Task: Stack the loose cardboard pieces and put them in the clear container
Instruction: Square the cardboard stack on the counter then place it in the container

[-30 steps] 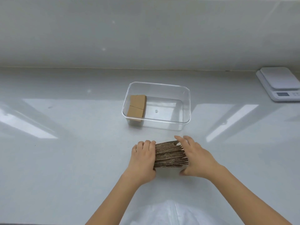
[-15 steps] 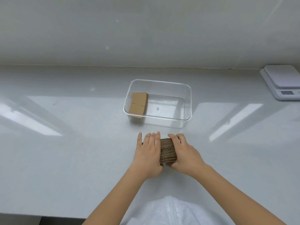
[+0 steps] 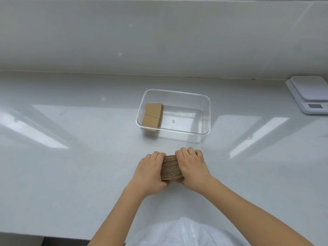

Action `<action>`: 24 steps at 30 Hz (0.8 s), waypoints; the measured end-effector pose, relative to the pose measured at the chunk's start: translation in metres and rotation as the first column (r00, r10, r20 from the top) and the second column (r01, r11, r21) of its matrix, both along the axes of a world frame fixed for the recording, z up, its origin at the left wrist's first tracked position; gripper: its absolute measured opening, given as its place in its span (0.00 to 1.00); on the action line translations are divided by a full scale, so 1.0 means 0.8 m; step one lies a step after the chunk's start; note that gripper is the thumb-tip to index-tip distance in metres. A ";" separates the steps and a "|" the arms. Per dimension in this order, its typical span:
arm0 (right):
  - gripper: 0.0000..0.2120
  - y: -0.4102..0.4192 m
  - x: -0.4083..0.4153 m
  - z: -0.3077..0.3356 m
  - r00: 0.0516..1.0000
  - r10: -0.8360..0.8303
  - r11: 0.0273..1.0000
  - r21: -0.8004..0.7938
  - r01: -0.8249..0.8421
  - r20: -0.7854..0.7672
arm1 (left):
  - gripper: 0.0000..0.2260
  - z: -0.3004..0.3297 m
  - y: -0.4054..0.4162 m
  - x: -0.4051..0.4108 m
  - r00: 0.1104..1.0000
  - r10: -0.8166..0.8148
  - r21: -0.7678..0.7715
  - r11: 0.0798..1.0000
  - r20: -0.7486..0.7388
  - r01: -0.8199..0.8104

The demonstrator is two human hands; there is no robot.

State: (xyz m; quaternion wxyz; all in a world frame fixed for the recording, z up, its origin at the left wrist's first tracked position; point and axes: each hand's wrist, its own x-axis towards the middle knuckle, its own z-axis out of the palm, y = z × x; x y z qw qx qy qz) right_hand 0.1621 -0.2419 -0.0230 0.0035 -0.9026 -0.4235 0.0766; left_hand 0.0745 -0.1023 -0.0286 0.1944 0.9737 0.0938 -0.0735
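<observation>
Squeezing cardboard stack [image 3: 171, 167] tighter (fingers now curled).

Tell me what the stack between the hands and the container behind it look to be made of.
Stack: corrugated cardboard, matte brown; its edges show fine layered ridges. Container: probably clear hard plastic, glossy; the counter and the cardboard pieces inside show through its walls, though glass cannot be ruled out.

Ribbed matt cardboard stack [image 3: 171, 168], glossy clear plastic container [image 3: 205, 118], glossy countertop [image 3: 71, 174]
</observation>
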 end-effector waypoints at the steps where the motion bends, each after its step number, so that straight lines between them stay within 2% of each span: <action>1: 0.32 0.001 0.000 0.002 1.000 0.016 1.000 0.000 -0.016 -0.023 | 0.29 0.000 0.001 0.000 1.000 -0.002 -0.059 0.998 0.002 0.002; 2: 0.29 0.004 -0.001 0.006 0.998 0.028 0.999 -0.019 -0.030 -0.060 | 0.27 0.002 0.002 -0.001 1.000 -0.004 -0.089 0.996 -0.003 0.004; 4: 0.28 0.008 -0.001 0.012 0.995 0.027 0.997 -0.067 -0.033 -0.093 | 0.24 0.005 0.002 0.002 1.000 -0.019 -0.020 1.000 -0.008 0.019; 7: 0.32 0.014 -0.001 0.011 0.996 0.042 0.987 -0.148 -0.054 -0.081 | 0.19 0.012 -0.006 0.006 0.999 -0.007 0.101 0.995 -0.051 0.012; 9: 0.36 0.015 -0.003 0.006 0.997 0.054 0.987 -0.149 -0.062 -0.054 | 0.17 0.015 -0.018 0.008 0.995 0.027 0.196 0.981 -0.101 -0.007; 11: 0.41 0.013 -0.004 0.002 0.998 0.066 0.988 -0.139 -0.069 -0.021 | 0.23 0.015 -0.033 0.010 0.986 0.060 0.336 0.942 -0.156 -0.004; 13: 0.45 0.010 -0.003 0.000 0.996 0.093 0.986 -0.137 -0.093 -0.008 | 0.35 0.013 -0.042 0.011 0.978 0.064 0.447 0.894 -0.199 0.033; 15: 0.47 0.011 -0.003 0.001 0.994 0.108 0.985 -0.134 -0.108 -0.004 | 0.43 0.013 -0.041 0.010 0.977 0.049 0.486 0.872 -0.206 0.058; 17: 0.46 0.014 -0.002 0.004 0.993 0.121 0.981 -0.154 -0.120 -0.002 | 0.46 0.010 -0.036 0.010 0.980 0.053 0.457 0.888 -0.192 0.042; 20: 0.29 0.015 0.000 0.010 0.988 0.150 0.980 -0.127 -0.153 -0.030 | 0.46 0.008 -0.031 0.005 0.986 0.051 0.330 0.944 -0.158 0.005; 22: 0.22 0.012 0.001 0.012 0.987 0.139 0.987 -0.068 -0.145 -0.077 | 0.45 0.001 -0.026 -0.004 0.993 0.070 0.145 0.988 -0.097 -0.056; 24: 0.21 0.005 0.004 0.009 0.988 0.129 0.992 0.007 -0.129 -0.090 | 0.46 -0.001 -0.018 -0.017 0.986 0.163 -0.117 0.979 -0.021 -0.164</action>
